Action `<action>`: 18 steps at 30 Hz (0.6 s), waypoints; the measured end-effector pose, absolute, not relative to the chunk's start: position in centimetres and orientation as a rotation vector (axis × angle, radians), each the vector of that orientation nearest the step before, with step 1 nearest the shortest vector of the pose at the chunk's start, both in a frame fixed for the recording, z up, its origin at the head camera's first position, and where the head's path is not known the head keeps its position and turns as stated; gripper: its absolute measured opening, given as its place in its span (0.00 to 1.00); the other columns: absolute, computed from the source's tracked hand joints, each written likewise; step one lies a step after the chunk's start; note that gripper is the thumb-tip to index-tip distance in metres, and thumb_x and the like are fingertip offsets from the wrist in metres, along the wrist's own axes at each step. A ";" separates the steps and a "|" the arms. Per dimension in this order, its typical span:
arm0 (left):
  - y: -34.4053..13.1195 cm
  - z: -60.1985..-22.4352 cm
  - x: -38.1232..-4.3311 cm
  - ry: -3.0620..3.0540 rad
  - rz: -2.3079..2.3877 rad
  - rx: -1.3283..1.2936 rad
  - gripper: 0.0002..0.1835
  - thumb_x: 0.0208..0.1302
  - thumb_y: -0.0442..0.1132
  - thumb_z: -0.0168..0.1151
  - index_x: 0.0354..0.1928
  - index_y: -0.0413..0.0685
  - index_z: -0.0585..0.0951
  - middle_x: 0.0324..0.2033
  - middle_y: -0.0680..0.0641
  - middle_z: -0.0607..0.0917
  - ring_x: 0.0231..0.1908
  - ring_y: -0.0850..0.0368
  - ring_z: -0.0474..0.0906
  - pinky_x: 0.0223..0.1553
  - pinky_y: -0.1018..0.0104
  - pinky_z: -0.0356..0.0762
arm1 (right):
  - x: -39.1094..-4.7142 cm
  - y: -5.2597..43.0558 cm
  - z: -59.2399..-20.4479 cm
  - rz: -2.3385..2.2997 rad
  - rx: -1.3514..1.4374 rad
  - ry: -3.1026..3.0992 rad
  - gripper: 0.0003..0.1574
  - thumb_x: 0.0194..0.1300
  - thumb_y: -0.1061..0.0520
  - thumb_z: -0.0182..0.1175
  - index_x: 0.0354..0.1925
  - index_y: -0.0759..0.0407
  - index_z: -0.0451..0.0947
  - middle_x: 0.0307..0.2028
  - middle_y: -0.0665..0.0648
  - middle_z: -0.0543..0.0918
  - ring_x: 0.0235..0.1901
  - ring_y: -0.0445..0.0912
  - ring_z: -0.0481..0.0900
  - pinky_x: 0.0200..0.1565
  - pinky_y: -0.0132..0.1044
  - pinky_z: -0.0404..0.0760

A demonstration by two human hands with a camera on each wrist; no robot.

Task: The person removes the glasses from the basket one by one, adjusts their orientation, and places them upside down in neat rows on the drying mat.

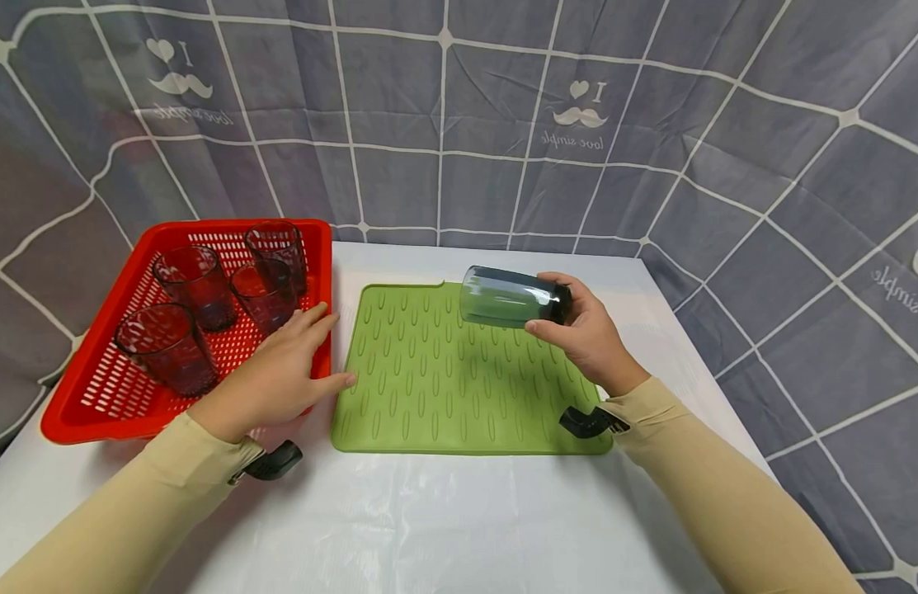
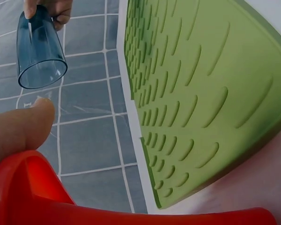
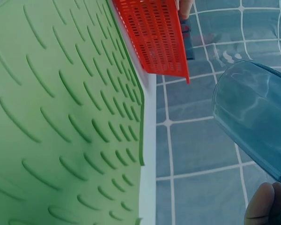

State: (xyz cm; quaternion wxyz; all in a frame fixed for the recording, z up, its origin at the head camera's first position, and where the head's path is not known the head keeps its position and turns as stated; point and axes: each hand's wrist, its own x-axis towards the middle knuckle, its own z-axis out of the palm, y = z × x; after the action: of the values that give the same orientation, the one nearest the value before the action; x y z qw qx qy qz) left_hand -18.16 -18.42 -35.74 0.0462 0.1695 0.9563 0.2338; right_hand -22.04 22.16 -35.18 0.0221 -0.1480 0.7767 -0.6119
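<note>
My right hand [image 1: 588, 330] grips a blue-tinted drinking glass [image 1: 506, 297] by its dark base, holding it on its side above a green ridged drying mat [image 1: 429, 412]. The glass's open rim points left. In the right wrist view the same glass [image 3: 257, 112] shows at the right, with fingertips [image 3: 262, 201] at its lower part. My left hand [image 1: 280, 363] lies at the right rim of a red plastic basket [image 1: 72, 412], fingers spread and holding nothing. Several similar glasses [image 1: 165, 346] stand tilted inside that basket, one partly hidden behind the left fingers.
A white-covered table [image 1: 459, 528] lies under the mat and basket. Behind it and along the sides hangs a grey curtain [image 1: 399, 107] with white grid lines. Dark straps [image 1: 588, 422] sit at both wrists.
</note>
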 end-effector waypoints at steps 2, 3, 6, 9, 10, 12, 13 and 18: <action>-18.5 -35.9 -18.2 2.910 0.698 0.509 0.53 0.67 0.59 0.69 0.81 0.33 0.58 0.82 0.30 0.51 0.80 0.23 0.46 0.76 0.24 0.49 | -22.2 22.4 -35.1 -1.885 -0.442 2.422 0.45 0.70 0.68 0.63 0.79 0.59 0.58 0.59 0.58 0.69 0.50 0.47 0.74 0.47 0.32 0.82; -18.5 -36.0 -18.2 2.905 0.694 0.508 0.53 0.68 0.59 0.69 0.81 0.33 0.57 0.82 0.30 0.50 0.80 0.23 0.45 0.76 0.25 0.49 | -22.2 22.5 -35.1 -1.883 -0.430 2.428 0.45 0.70 0.68 0.63 0.79 0.59 0.58 0.58 0.59 0.69 0.49 0.48 0.74 0.47 0.32 0.82; -18.5 -36.1 -18.3 2.885 0.702 0.495 0.53 0.69 0.60 0.67 0.81 0.33 0.56 0.83 0.31 0.48 0.81 0.25 0.46 0.77 0.27 0.51 | -22.4 22.8 -35.1 -1.889 -0.409 2.433 0.44 0.71 0.68 0.62 0.79 0.59 0.57 0.56 0.58 0.69 0.48 0.47 0.73 0.46 0.33 0.81; -18.5 -36.2 -18.2 2.856 0.738 0.486 0.53 0.71 0.59 0.66 0.82 0.34 0.54 0.84 0.33 0.46 0.81 0.28 0.48 0.77 0.30 0.54 | -22.7 23.0 -35.1 -1.903 -0.398 2.449 0.43 0.71 0.68 0.62 0.78 0.62 0.58 0.55 0.58 0.70 0.48 0.46 0.73 0.46 0.33 0.80; -18.6 -36.2 -18.2 2.847 0.750 0.485 0.53 0.71 0.59 0.66 0.82 0.34 0.53 0.84 0.33 0.46 0.81 0.28 0.49 0.76 0.30 0.55 | -22.8 23.1 -35.0 -1.906 -0.394 2.457 0.43 0.70 0.68 0.62 0.78 0.63 0.58 0.55 0.57 0.70 0.48 0.46 0.73 0.46 0.32 0.80; -18.7 -36.2 -18.2 2.829 0.775 0.483 0.53 0.71 0.60 0.65 0.83 0.35 0.51 0.84 0.34 0.44 0.81 0.28 0.50 0.76 0.30 0.56 | -23.0 23.2 -34.9 -1.907 -0.381 2.476 0.42 0.70 0.67 0.63 0.77 0.64 0.60 0.55 0.56 0.72 0.48 0.45 0.74 0.46 0.31 0.81; -18.7 -36.2 -18.2 2.825 0.784 0.485 0.53 0.71 0.59 0.65 0.83 0.35 0.51 0.84 0.34 0.44 0.80 0.28 0.51 0.76 0.30 0.56 | -23.1 23.3 -34.9 -1.904 -0.375 2.486 0.42 0.70 0.67 0.64 0.77 0.64 0.60 0.55 0.56 0.72 0.48 0.44 0.75 0.46 0.30 0.81; -18.7 -36.2 -18.2 2.819 0.810 0.486 0.52 0.72 0.56 0.65 0.83 0.36 0.51 0.84 0.33 0.44 0.81 0.28 0.50 0.76 0.30 0.55 | -23.6 23.8 -34.6 -1.890 -0.340 2.508 0.41 0.70 0.67 0.64 0.76 0.63 0.61 0.53 0.55 0.73 0.46 0.43 0.76 0.45 0.30 0.80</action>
State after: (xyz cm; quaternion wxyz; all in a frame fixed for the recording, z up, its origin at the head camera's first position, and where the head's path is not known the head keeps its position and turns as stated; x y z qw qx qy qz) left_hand -18.21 -18.69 -36.25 0.0843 0.1627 0.9448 0.2716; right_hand -23.65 23.80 -34.64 -0.0086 -0.1076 0.7941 -0.5982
